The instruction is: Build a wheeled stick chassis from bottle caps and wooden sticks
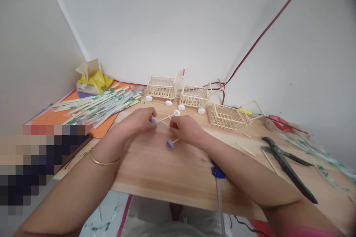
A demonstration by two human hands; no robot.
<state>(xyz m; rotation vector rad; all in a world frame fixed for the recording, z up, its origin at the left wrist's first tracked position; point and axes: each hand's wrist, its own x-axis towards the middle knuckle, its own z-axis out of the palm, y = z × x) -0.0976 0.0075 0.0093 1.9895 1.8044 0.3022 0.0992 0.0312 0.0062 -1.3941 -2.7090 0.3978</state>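
Note:
A small wheeled frame of thin wooden sticks (165, 119) lies between my two hands, above the wooden tabletop. It carries a white wheel (177, 112) at its far side and a bluish-grey wheel (170, 144) at its near right. My left hand (140, 120) has its fingers curled round another bluish-grey wheel (153, 121) at the frame's left end. On the right, my right hand (187, 129) pinches the sticks of the same frame, its fingertips partly hiding them.
Two stick carts with white wheels, a left one (162, 87) and a right one (194, 96), stand by the wall. Near them is a wheelless stick cart (226, 116). Wrapped sticks (100, 103) lie left, black pliers (289, 168) right. A blue clamp (218, 172) grips the front edge.

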